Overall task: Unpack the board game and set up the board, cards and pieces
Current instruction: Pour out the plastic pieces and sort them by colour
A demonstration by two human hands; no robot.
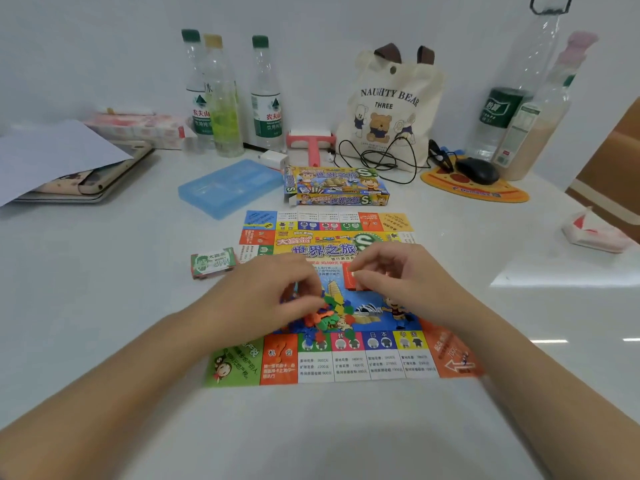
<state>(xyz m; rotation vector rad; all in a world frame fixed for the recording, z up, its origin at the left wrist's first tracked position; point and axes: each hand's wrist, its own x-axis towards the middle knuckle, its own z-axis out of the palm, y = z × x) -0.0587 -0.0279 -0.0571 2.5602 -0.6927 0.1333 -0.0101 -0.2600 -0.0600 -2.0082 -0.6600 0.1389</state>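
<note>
The game board (384, 358) lies unfolded and flat at the middle of the white glossy table (104, 306). It is a thin printed sheet with fold creases, bordered by coloured squares around a blue cartoon centre with a yellow title banner. On its centre sits a loose heap of small plastic pieces (327, 315) in orange, green, blue and red. Just beyond the heap lies a small red stack of cards (351, 284). A green-and-white bundle of paper money (213, 263) rests just off the board's left edge, and the flat cardboard game box (336, 187) lies just behind the board.

The left hand (273, 289) arches over the heap with fingers curled down, fingertips among the pieces; blur hides whether it grips any. The right hand (398, 271) is curled too, thumb and forefinger pinching the card stack's top edge.

A translucent blue plastic case (228, 188) lies left of the box, and a canvas tote bag (391, 109) stands behind it.
</note>
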